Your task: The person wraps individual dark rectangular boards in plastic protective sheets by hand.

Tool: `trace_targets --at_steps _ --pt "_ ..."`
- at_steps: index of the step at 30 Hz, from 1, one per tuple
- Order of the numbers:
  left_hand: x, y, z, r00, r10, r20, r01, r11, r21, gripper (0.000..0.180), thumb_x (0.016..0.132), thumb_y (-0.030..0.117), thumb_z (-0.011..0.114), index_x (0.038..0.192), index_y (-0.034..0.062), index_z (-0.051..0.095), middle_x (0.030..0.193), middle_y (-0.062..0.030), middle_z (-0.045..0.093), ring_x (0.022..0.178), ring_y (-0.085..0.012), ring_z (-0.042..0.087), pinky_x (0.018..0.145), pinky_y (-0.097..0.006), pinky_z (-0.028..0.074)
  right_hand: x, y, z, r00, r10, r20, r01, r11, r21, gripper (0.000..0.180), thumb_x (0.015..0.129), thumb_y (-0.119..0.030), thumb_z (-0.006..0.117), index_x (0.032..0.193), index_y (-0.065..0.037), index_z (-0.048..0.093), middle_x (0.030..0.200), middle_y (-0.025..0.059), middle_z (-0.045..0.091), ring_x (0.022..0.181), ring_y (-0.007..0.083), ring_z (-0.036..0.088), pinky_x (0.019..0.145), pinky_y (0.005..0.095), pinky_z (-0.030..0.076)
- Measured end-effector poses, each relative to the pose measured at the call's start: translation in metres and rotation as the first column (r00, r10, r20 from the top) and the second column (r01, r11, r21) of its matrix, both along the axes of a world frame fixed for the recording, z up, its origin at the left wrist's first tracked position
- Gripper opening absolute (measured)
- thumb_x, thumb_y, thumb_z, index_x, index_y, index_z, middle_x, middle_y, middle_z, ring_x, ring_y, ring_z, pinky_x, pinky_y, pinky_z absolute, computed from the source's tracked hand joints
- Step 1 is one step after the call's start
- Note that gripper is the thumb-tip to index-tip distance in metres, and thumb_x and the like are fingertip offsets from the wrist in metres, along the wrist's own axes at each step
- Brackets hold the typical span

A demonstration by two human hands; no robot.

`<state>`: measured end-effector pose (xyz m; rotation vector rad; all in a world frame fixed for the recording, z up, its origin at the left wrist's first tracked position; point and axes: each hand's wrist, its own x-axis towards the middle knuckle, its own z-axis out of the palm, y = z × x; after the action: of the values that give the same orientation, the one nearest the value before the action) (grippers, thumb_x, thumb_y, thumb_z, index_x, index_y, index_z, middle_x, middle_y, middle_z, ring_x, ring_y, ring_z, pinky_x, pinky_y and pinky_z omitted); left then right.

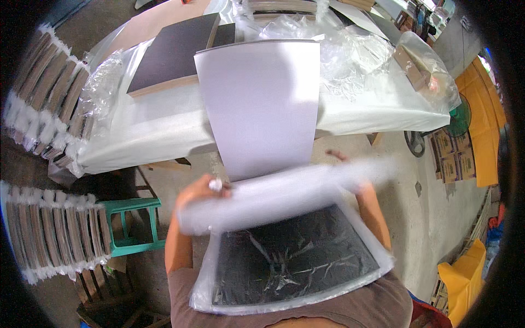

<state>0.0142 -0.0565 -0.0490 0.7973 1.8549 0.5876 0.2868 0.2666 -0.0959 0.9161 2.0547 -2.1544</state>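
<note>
On my lap lies a flat dark rectangular panel (295,254) covered in clear, wrinkled plastic. Over its far edge runs a whitish translucent wrap (273,199), smeared by motion. My left hand (201,192) is closed at the wrap's left end, with a small white patch on a fingertip. Behind the wrap's right end is my right hand (350,172), blurred and mostly hidden, with a finger or two showing above it. Just beyond the wrap, a stack of pale sheets (260,104) extends past the table edge toward me.
A white-covered table (158,123) carries dark boards (172,52) and crumpled clear plastic (350,54). Wrapped bundles (54,232) sit at the left on a green stool (134,227). To the right are cartons (456,158), a fan (458,115) and yellow sheeting (465,273).
</note>
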Motion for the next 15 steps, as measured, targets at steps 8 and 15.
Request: trace_targets --at_steps 8,15 --pt "0.016 0.021 -0.013 0.996 -0.024 -0.088 0.024 1.0 0.003 0.04 0.06 0.026 0.072 0.09 0.0036 0.061 0.078 -0.0095 0.062 0.075 -0.0208 0.058 0.069 -0.032 0.044 -0.01 -0.021 0.009 0.993 -0.111 0.036 0.116 0.942 -0.313 0.043 0.069 -0.017 0.066 0.105 -0.002 0.047 0.072 0.007 0.054 0.062 0.0123 0.051 0.056 0.023 0.041" --pt "-0.013 0.006 -0.093 0.87 0.233 -0.435 -0.17 0.969 0.178 0.034 0.063 0.025 0.069 0.084 0.0003 0.059 0.073 -0.0113 0.06 0.07 -0.0223 0.056 0.067 -0.034 0.044 -0.047 -0.008 -0.071 0.983 0.027 0.181 -0.164 0.577 0.8 0.039 0.062 -0.02 0.07 0.091 -0.002 0.052 0.086 0.0115 0.057 0.074 0.0187 0.054 0.064 0.0284 0.043"
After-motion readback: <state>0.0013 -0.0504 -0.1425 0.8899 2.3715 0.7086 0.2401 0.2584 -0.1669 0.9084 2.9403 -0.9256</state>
